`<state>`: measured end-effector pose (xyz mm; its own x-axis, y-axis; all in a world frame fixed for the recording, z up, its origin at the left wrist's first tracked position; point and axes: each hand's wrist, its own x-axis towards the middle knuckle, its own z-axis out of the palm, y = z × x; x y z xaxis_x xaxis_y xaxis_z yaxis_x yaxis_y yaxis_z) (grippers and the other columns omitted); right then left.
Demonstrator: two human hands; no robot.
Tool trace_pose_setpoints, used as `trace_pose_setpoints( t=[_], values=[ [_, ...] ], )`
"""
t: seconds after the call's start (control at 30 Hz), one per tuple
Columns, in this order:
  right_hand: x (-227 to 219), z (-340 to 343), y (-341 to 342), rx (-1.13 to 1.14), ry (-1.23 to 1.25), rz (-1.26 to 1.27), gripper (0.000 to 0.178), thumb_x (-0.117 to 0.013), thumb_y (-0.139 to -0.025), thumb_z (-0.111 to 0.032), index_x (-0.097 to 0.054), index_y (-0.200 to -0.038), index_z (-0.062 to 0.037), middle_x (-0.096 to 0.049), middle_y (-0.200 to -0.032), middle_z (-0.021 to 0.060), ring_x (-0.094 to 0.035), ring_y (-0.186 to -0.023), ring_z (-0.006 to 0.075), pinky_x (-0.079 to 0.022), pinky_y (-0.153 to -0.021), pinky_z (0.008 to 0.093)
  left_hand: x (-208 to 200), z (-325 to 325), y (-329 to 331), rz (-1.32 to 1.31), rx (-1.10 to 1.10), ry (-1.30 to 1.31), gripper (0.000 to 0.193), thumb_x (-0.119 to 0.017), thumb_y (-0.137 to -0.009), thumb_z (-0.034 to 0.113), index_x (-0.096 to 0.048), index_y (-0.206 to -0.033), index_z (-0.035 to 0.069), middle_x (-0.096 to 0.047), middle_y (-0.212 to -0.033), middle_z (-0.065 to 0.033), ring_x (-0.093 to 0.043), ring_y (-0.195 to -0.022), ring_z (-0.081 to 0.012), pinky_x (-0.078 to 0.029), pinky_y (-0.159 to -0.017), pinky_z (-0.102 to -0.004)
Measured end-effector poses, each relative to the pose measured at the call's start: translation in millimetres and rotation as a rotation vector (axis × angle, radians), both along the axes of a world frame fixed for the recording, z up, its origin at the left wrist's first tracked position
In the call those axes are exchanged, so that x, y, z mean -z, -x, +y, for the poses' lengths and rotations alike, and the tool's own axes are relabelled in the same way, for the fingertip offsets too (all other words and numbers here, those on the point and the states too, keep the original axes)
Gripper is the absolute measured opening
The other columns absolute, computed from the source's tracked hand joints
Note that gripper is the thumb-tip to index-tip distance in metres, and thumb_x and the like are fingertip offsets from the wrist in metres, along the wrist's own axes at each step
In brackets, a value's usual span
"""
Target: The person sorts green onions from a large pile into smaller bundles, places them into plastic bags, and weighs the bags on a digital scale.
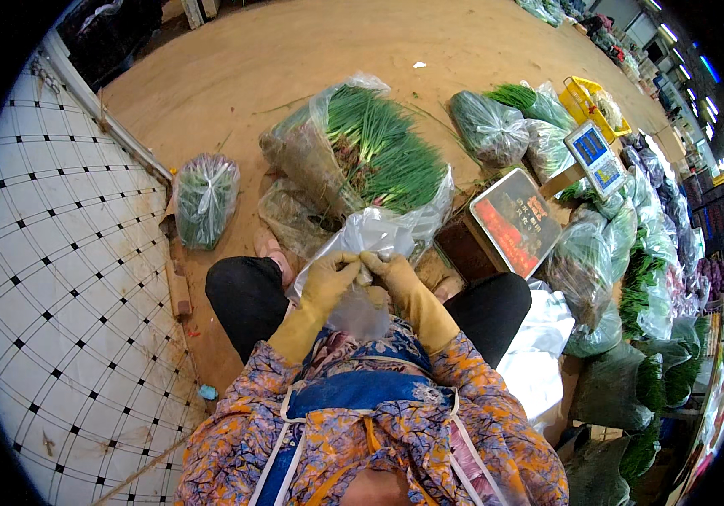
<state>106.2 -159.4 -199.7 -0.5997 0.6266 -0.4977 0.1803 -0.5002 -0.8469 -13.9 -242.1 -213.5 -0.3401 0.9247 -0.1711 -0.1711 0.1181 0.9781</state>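
Observation:
Both hands wear yellow rubber gloves and meet close together above my lap. My left hand (pixel 331 277) pinches the edge of a clear plastic bag (pixel 375 229), its fingers closed. Right beside it, my right hand (pixel 394 273) grips the same bag with bent fingers. Part of the film spreads out beyond the hands, and part hangs down between my forearms. Whether anything lies inside the bag is hard to make out. Just past it, a large open plastic sack holds a big heap of green onions (pixel 383 152), roots toward the left.
A scale (pixel 515 221) with a raised display (pixel 598 160) stands to the right. Filled bags of greens (pixel 589 253) line the right side, near white plastic bags (pixel 539 346). One tied bag (pixel 206 201) sits left, by a tiled surface (pixel 84 278). A yellow crate (pixel 589 105) stands farther off.

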Motion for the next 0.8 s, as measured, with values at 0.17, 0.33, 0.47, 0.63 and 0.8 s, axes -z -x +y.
trace_pose_setpoints(
  t=[0.17,0.33,0.47,0.63,0.8],
  values=[
    [17,8,-2,-0.114,-0.402,-0.172,0.033,-0.064,-0.075,-0.029,-0.058,-0.079,0.0032,-0.057,-0.068,0.0062,-0.051,-0.057,0.0132,-0.041,-0.05,0.0252,-5,4,1,0.207,0.012,0.127,0.012,-0.053,-0.079,0.009,-0.06,-0.083,0.0,-0.055,-0.064,0.0003,-0.047,-0.054,-0.006,-0.038,-0.048,-0.0196],
    [4,3,2,0.026,-0.089,-0.079,0.032,-0.064,-0.075,-0.032,-0.059,-0.075,-0.0006,-0.053,-0.063,0.0004,-0.044,-0.053,0.0081,-0.035,-0.046,0.0233,-16,6,-6,-0.119,-0.033,0.056,0.012,-0.055,-0.077,0.01,-0.06,-0.081,0.0,-0.057,-0.066,-0.001,-0.048,-0.055,-0.0062,-0.037,-0.048,-0.0196],
    [-4,2,-2,-0.03,0.018,-0.011,0.032,-0.063,-0.076,-0.033,-0.058,-0.076,-0.0009,-0.052,-0.064,0.0014,-0.043,-0.054,0.0092,-0.035,-0.047,0.0238,-7,7,-3,0.083,0.022,0.082,0.012,-0.056,-0.077,0.009,-0.06,-0.083,0.0,-0.06,-0.071,-0.0034,-0.053,-0.06,-0.008,-0.04,-0.054,-0.0193],
    [22,17,-14,-0.027,-0.237,-0.142,0.029,-0.062,-0.077,-0.028,-0.056,-0.074,0.0,-0.054,-0.061,0.0044,-0.047,-0.051,0.0104,-0.038,-0.046,0.0244,2,5,22,0.621,-0.052,0.045,0.013,-0.056,-0.077,0.01,-0.058,-0.086,0.001,-0.06,-0.073,-0.0064,-0.055,-0.064,-0.0112,-0.043,-0.06,-0.0227],
    [50,58,-57,0.049,-0.259,-0.209,0.031,-0.062,-0.074,-0.029,-0.057,-0.077,0.0011,-0.06,-0.066,0.0097,-0.055,-0.057,0.0167,-0.044,-0.053,0.0284,48,-1,63,0.362,-0.23,-0.044,0.014,-0.055,-0.079,0.014,-0.056,-0.088,0.004,-0.058,-0.075,-0.0065,-0.055,-0.068,-0.0134,-0.044,-0.06,-0.0279]
  ],
)
